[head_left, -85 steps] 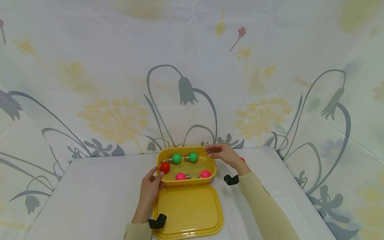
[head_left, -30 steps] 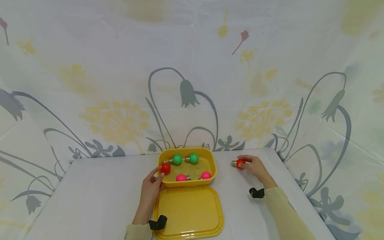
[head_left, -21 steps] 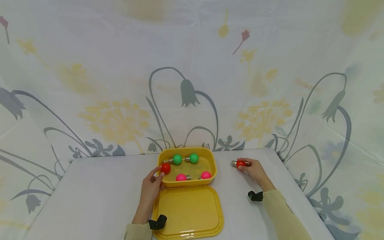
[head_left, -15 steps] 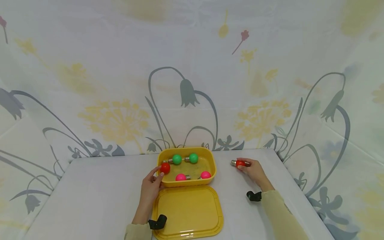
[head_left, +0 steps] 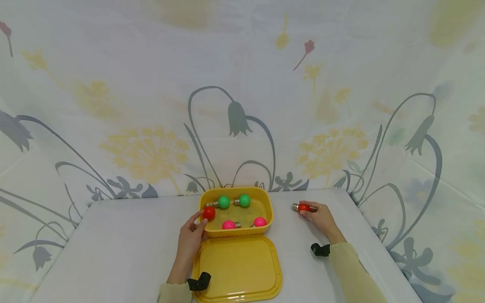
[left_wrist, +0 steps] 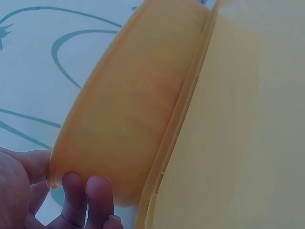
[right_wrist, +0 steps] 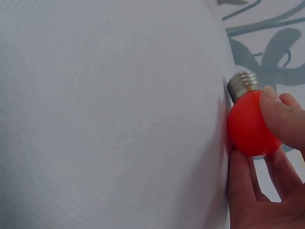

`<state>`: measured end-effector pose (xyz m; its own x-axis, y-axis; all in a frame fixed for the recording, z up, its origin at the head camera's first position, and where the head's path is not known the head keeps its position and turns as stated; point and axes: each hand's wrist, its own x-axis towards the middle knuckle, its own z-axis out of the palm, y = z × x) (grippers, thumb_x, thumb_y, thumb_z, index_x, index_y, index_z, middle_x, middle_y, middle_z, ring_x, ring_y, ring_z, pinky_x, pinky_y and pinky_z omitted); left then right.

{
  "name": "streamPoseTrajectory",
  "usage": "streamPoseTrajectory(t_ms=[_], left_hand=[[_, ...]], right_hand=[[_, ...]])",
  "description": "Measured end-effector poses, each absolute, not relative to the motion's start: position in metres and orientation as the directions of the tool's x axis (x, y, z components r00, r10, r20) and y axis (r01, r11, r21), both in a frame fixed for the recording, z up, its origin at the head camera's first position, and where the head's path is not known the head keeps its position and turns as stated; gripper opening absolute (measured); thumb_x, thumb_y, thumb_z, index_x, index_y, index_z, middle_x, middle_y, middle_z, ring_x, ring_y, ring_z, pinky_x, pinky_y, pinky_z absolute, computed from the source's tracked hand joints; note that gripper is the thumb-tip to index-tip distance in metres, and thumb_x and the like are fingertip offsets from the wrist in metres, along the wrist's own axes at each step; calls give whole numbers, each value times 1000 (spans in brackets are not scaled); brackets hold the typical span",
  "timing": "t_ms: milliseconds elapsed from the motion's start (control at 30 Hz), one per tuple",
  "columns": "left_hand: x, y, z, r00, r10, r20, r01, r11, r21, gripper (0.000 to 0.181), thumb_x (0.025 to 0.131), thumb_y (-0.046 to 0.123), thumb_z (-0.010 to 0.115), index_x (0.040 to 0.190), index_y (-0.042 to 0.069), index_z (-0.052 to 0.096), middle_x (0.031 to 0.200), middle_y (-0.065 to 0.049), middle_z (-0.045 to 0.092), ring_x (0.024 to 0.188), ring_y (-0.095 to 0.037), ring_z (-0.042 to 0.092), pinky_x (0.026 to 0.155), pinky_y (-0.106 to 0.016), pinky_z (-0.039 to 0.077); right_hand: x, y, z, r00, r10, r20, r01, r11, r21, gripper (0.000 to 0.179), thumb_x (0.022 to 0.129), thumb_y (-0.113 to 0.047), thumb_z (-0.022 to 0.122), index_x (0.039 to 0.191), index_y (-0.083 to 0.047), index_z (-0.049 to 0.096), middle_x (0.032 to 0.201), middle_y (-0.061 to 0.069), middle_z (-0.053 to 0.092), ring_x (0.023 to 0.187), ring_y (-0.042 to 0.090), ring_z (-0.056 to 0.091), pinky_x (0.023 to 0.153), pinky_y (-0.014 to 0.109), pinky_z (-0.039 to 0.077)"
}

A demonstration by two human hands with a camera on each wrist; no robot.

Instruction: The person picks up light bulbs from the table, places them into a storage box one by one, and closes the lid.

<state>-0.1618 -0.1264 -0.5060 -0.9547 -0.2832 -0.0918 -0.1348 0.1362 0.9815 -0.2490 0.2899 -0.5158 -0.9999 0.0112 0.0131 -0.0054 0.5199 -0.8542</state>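
Note:
My left hand (head_left: pixel 189 239) grips the near-left corner of a yellow plastic box (head_left: pixel 238 232). In the left wrist view its fingers (left_wrist: pixel 99 200) lie against the outer wall of the box. Inside the box are a red light bulb (head_left: pixel 209 213) by my left thumb, two green bulbs (head_left: pixel 224 202) along the back and two pink bulbs (head_left: pixel 228 224) along the front. To the right of the box, my right hand (head_left: pixel 323 219) holds another red light bulb (right_wrist: pixel 252 125) between thumb and fingers. That bulb lies on its side at the tablecloth, its metal screw base pointing left.
A yellow lid (head_left: pixel 238 269) lies flat right in front of the box. White cloth (head_left: pixel 125 244) covers the table, and a flower-printed curtain (head_left: pixel 151 105) rises behind it. Black wrist mounts (head_left: pixel 199 281) sit on both wrists.
My right hand has moved from the box's right end to the red bulb on the table and taken hold of it, its fingers settling lower around it. The left hand stays put.

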Motion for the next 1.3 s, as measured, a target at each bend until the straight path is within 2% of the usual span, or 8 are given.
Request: streamPoseTrajectory(t_ms=[400, 767, 1033, 1300], left_hand=[[-160, -127, -504, -954, -283, -96, -145, 157, 977, 41, 100, 23, 60, 140, 11, 57, 82, -9, 50, 64, -22, 56, 64, -26, 52], [-161, -127, -506, -956, -276, -100, -148, 158, 976, 41, 101, 24, 60, 140, 12, 57, 83, -8, 50, 64, -19, 55, 67, -27, 54], [-162, -127, -508, -958, -273, -89, -140, 176, 974, 42, 101, 25, 60, 140, 12, 57, 83, -8, 50, 63, -19, 54, 66, -26, 53], [-162, -127, -507, -957, -274, -93, -141, 161, 977, 41, 101, 24, 60, 140, 12, 57, 82, -8, 50, 62, -19, 55, 65, -25, 52]], right_hand=[[-252, 291, -513, -999, -35, 6, -22, 497, -868, 41, 90, -9, 73, 129, 2, 64, 128, 27, 59, 112, 34, 58, 92, 33, 47], [-251, 291, -510, -1000, -20, -15, 4, 459, -888, 42, 89, -6, 72, 128, 5, 63, 128, 29, 58, 113, 36, 56, 82, 20, 47], [-251, 291, -510, -1000, -26, 0, -11, 423, -906, 41, 89, -4, 72, 127, 8, 62, 124, 29, 59, 104, 29, 58, 76, 20, 49], [-252, 293, -508, -1000, -20, -15, 5, 422, -906, 43, 90, -7, 71, 130, 7, 61, 129, 28, 57, 106, 30, 57, 77, 20, 49]])
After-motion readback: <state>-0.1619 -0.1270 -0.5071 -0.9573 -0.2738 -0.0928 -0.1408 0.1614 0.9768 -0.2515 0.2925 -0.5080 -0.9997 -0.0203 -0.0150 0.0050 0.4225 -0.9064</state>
